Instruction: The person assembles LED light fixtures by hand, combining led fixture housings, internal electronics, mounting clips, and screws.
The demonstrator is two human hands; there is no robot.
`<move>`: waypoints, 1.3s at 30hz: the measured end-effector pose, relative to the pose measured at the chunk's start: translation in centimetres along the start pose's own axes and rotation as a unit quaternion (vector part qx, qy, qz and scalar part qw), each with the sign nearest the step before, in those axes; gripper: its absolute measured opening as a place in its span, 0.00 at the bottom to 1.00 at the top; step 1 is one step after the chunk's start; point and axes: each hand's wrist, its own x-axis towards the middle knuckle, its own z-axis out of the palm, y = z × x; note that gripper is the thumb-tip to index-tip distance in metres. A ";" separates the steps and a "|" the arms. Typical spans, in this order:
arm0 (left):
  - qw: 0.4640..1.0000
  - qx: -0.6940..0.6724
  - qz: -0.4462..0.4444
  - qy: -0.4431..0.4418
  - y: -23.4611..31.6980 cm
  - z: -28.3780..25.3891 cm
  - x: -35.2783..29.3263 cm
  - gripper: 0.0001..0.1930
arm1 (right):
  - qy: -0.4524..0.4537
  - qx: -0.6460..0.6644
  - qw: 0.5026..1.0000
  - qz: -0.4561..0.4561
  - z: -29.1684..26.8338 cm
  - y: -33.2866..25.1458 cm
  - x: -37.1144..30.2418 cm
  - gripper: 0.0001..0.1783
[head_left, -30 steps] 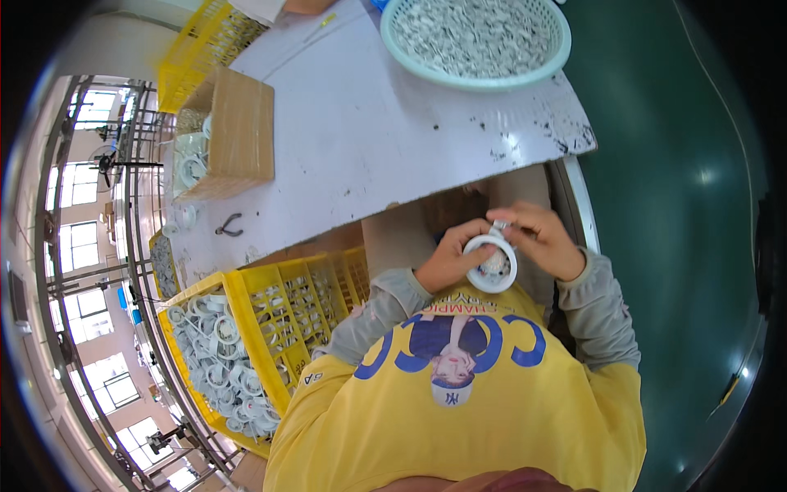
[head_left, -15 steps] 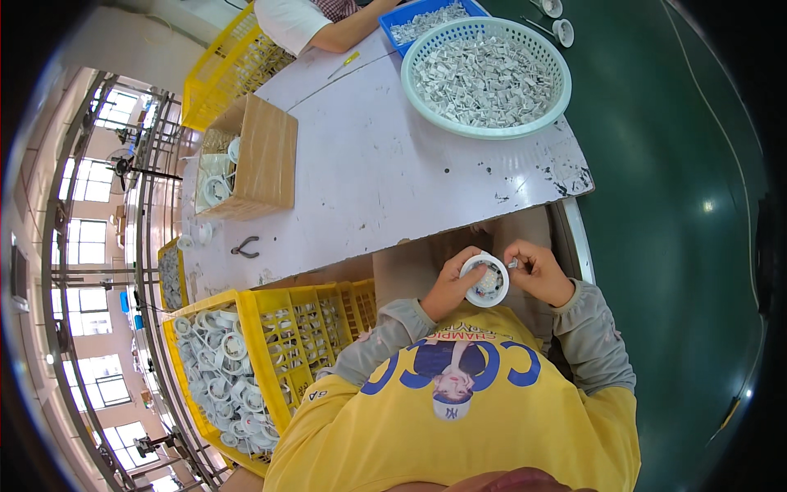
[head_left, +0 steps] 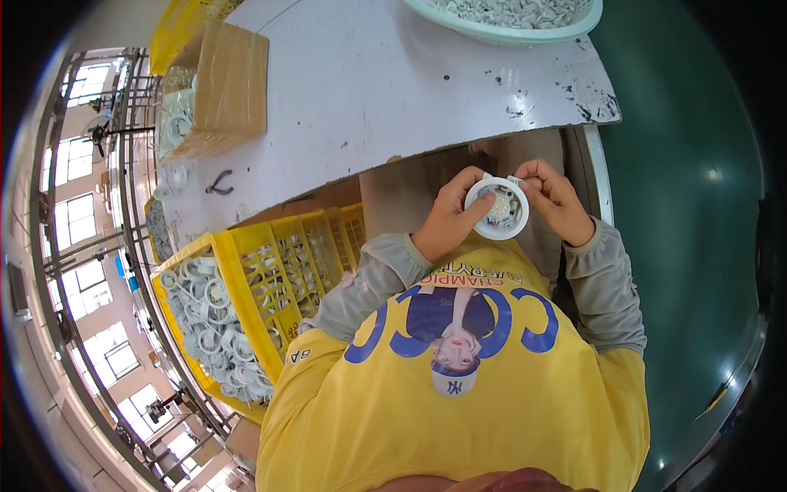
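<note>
In my left hand [head_left: 447, 215] is a round white downlight [head_left: 516, 229], its open face turned up, with a round board of small yellowish LEDs inside. The thumb lies over the rim onto the board, and the fingers curl around the outer side. At the right edge of the downlight is my right hand [head_left: 559, 203], its thumb and index finger pinching a small whitish clip-like piece [head_left: 515, 179] against the rim. Its exact shape is partly hidden by the fingers. Both hands are above my lap, in front of the table edge.
The pale table [head_left: 352, 98] bears a light green basket [head_left: 525, 34] of small whitish pieces, a cardboard box [head_left: 236, 90] and pliers [head_left: 220, 182]. At left, a yellow crate [head_left: 234, 279] holds many white lamp rings [head_left: 215, 336]. Green floor [head_left: 680, 205] lies to the right.
The view has tilted, so table things sit higher in it. My right hand has brought the small piece from just beside the downlight to its rim. My left hand still holds the downlight.
</note>
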 end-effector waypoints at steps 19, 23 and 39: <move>1.000 -0.009 -0.023 0.009 0.0 1.3 -0.3 0.12 | -0.023 -0.049 0.998 0.019 -1.2 1.2 -0.3 0.07; 0.996 0.076 -0.018 -0.044 -0.8 0.9 -0.4 0.11 | -0.029 -0.033 0.999 0.013 -1.3 1.4 -0.5 0.07; 0.981 0.160 0.075 -0.085 -0.8 0.2 -0.1 0.10 | -0.090 -0.017 0.995 0.050 -1.5 0.1 -0.7 0.09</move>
